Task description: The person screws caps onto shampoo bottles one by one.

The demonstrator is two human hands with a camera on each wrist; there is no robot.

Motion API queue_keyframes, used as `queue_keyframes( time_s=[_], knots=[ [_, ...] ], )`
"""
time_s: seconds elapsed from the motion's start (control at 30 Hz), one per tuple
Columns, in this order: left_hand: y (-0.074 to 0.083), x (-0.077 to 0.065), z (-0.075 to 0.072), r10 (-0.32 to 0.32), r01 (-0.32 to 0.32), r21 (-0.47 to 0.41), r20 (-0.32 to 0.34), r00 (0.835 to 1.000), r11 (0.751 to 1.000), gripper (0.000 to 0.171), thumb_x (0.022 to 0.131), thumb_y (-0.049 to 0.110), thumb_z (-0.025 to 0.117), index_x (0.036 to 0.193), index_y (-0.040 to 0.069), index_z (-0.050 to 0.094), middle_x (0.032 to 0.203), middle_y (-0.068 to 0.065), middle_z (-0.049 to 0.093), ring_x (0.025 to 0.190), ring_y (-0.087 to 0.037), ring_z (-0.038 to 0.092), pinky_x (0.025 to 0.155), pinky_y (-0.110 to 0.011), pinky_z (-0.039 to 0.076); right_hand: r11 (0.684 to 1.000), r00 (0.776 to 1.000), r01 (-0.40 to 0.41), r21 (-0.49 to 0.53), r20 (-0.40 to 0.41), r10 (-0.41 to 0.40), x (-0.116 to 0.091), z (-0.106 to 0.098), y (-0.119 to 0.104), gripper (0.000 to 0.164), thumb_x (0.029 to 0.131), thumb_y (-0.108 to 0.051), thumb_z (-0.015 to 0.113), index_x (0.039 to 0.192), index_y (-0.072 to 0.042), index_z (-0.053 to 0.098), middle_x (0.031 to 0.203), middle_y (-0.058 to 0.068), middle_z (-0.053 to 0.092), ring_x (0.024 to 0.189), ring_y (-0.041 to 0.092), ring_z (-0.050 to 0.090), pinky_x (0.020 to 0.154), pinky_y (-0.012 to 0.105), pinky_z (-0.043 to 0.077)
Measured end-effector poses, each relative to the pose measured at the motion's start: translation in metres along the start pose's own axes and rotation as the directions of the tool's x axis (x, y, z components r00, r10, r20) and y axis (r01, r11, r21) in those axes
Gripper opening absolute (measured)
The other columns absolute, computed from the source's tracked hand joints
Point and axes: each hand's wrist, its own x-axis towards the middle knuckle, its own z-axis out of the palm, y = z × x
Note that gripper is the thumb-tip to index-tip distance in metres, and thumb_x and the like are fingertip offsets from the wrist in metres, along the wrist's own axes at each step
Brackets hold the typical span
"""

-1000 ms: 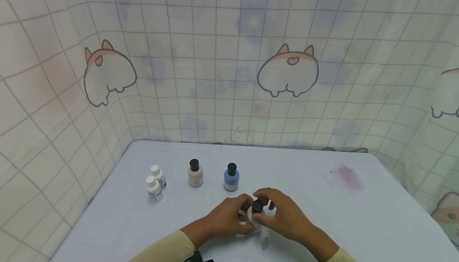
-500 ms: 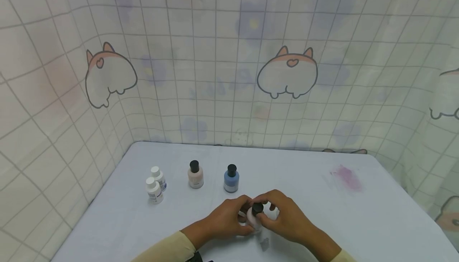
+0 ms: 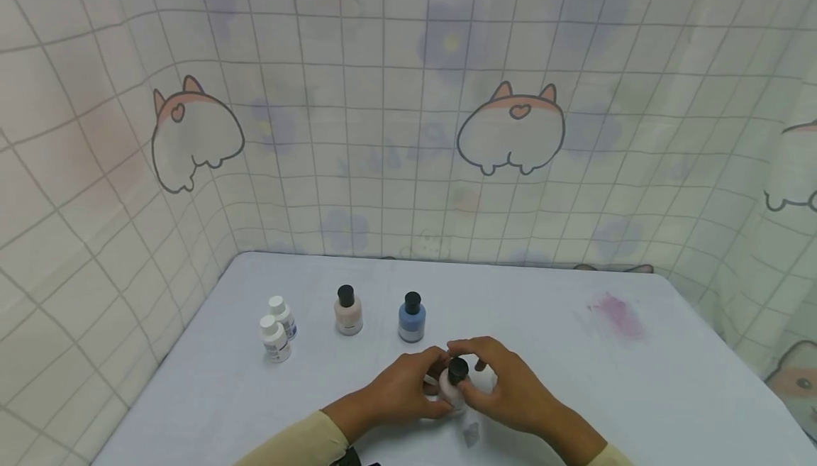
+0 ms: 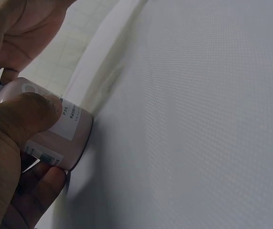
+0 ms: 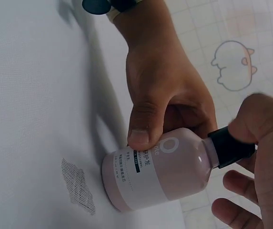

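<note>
Both hands meet at a pale pink bottle [image 5: 186,164] with a black cap [image 3: 457,369], standing near the front of the table. My left hand [image 3: 408,388] grips the bottle's body, its thumb over the white label [image 4: 65,119] and its fingers round the far side. At the top, my right hand [image 3: 510,388] holds the black cap, thumb against the near side and a finger behind it. In the right wrist view two other fingers of that hand hang loose beside the bottle's shoulder.
Beyond the hands stand a blue bottle [image 3: 411,320] and another pale pink bottle [image 3: 348,313], both black-capped. Two small white bottles [image 3: 275,342] are close together at left. The white table [image 3: 542,310] has a pink stain [image 3: 619,315] at right and a grey patch [image 3: 471,434] near the bottle.
The right hand's fingers have shifted a little about the cap. My left hand keeps its grip on the bottle, which stays in the same place.
</note>
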Motion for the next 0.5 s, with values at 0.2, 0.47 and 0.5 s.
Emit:
queue_keyframes(
  time_s=[0.2,0.47,0.5],
  knots=[
    [-0.0016,0.0,0.0002,0.008,-0.008,-0.017,0.004,1.0,1.0,0.053,0.074,0.03,0.081,0.116,0.024,0.05,0.108,0.015,0.059,0.096,0.002,0.056,0.078,-0.015,0.05,0.998,0.997,-0.07,-0.002,-0.031,0.07,0.0006,0.0034,0.0014,0.03,0.085,-0.035,0.069,0.111,-0.033,0.055,0.105,-0.02,0.055,0.091,0.007,0.054,0.071,0.026,0.05],
    [-0.0027,-0.0007,0.0017,0.035,-0.035,0.027,-0.016,0.999,0.999,0.051,0.075,0.03,0.08,0.115,0.024,0.05,0.107,0.016,0.059,0.096,0.003,0.056,0.078,-0.016,0.05,0.986,0.985,-0.164,-0.032,-0.054,0.163,-0.0004,0.0036,-0.0021,0.048,0.078,-0.05,0.071,0.118,-0.033,0.05,0.107,-0.018,0.053,0.091,0.004,0.051,0.075,0.027,0.05],
    [-0.0026,-0.0007,0.0018,0.033,-0.032,0.031,-0.017,0.999,0.999,0.051,0.074,0.03,0.08,0.115,0.024,0.05,0.107,0.016,0.059,0.096,0.003,0.056,0.078,-0.016,0.05,0.99,0.99,-0.137,-0.032,-0.05,0.135,-0.0007,0.0033,-0.0021,0.05,0.079,-0.047,0.071,0.122,-0.032,0.049,0.111,-0.017,0.053,0.093,0.004,0.051,0.075,0.027,0.05]
  ],
)
